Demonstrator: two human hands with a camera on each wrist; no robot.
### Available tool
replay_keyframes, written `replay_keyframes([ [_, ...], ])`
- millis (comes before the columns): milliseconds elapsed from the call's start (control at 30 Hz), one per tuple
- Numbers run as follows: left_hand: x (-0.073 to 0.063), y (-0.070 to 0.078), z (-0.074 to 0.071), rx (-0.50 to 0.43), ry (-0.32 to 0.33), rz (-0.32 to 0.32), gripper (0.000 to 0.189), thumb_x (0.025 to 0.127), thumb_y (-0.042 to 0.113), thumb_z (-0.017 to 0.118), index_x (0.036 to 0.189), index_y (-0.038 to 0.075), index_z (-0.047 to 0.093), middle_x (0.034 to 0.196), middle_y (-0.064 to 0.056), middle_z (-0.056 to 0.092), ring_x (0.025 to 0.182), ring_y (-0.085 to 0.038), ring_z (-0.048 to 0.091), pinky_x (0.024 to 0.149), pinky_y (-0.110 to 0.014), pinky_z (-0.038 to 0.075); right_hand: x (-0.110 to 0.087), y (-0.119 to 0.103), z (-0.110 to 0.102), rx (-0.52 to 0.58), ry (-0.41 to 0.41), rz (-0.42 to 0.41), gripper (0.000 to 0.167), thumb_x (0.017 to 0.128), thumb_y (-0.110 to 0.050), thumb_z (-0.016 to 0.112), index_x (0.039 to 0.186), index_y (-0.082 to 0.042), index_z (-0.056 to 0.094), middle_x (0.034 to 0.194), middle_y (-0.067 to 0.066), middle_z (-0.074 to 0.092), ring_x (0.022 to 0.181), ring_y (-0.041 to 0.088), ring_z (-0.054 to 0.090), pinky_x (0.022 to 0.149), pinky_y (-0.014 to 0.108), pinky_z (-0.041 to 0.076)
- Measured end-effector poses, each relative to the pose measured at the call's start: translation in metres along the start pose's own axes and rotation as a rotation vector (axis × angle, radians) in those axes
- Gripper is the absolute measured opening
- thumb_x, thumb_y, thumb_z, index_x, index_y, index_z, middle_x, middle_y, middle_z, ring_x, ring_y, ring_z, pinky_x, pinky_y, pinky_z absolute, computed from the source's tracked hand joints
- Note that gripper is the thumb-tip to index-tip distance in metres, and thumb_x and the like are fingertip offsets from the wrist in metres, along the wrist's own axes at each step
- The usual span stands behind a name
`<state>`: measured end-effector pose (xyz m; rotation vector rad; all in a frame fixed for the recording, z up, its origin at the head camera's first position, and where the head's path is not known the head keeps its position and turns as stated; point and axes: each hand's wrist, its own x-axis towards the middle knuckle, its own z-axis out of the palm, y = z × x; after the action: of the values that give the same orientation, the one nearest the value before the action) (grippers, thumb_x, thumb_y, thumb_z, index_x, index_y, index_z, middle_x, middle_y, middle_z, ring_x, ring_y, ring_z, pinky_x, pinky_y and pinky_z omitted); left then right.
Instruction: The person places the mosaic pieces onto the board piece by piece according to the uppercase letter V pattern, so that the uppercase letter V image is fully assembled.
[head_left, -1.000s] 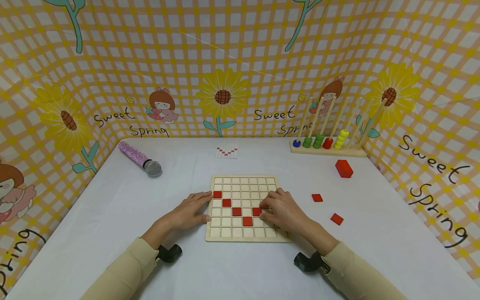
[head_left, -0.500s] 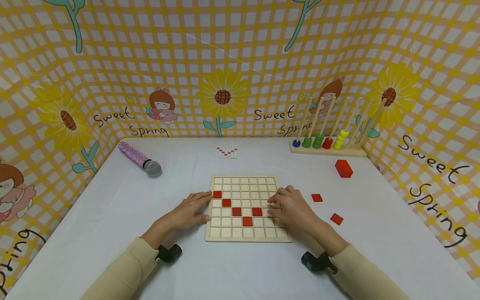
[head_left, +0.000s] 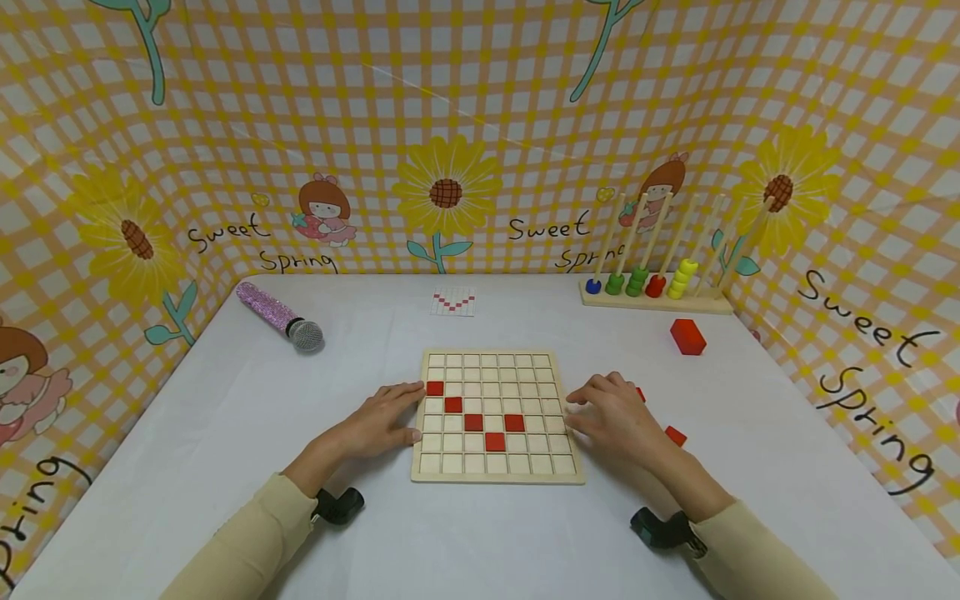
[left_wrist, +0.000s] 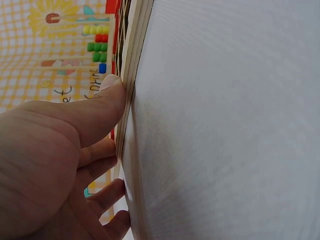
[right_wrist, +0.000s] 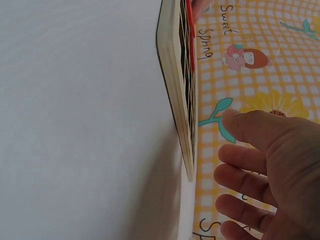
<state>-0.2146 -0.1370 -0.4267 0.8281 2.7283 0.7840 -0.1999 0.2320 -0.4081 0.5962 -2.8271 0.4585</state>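
A wooden grid board (head_left: 454,464) lies in the middle of the white table. Several red square tiles sit in its cells, one of them a tile (head_left: 495,442) at the bottom of a V-like line; to its upper right is another tile (head_left: 513,423). My left hand (head_left: 378,425) rests at the board's left edge, thumb and fingertips touching it, as the left wrist view also shows. My right hand (head_left: 615,417) hovers just off the right edge, fingers loosely bent, nothing between them. Behind it are two loose red tiles, a nearer tile (head_left: 676,436) and a mostly hidden tile (head_left: 641,394).
Beyond the board lies a small card (head_left: 453,302) printed with a red V pattern. A glittery pink microphone (head_left: 281,317) is at the back left. At the back right stand a wooden peg abacus (head_left: 656,303) with coloured beads and a red block (head_left: 687,337).
My right hand has let go of the red tile in the right part of the line and moved right, off the board toward the loose tiles. My left hand stays put.
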Motion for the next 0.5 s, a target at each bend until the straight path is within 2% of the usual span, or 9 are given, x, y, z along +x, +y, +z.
replay_keyframes([
  [200, 0.000, -0.001, 0.000, -0.001, -0.005, 0.000, 0.068, 0.090, 0.026, 0.064, 0.146, 0.002, 0.033, 0.154, -0.014, 0.029, 0.140, -0.038, 0.027, 0.111, -0.057, 0.025, -0.009, 0.012, -0.005, -0.001, 0.030, 0.005, 0.026, 0.077, -0.022, 0.076, 0.098, -0.007, 0.071, 0.091, 0.004, 0.064, 0.091, 0.022, 0.048, 0.077, 0.037, 0.036],
  [500, 0.000, 0.000, 0.000, -0.001, -0.007, -0.004, 0.068, 0.090, 0.026, 0.063, 0.146, 0.002, 0.033, 0.154, -0.014, 0.029, 0.139, -0.038, 0.027, 0.111, -0.057, 0.025, -0.025, 0.027, -0.013, 0.000, 0.050, 0.088, 0.027, 0.076, -0.020, 0.078, 0.098, -0.006, 0.071, 0.092, 0.006, 0.064, 0.092, 0.025, 0.047, 0.079, 0.041, 0.037],
])
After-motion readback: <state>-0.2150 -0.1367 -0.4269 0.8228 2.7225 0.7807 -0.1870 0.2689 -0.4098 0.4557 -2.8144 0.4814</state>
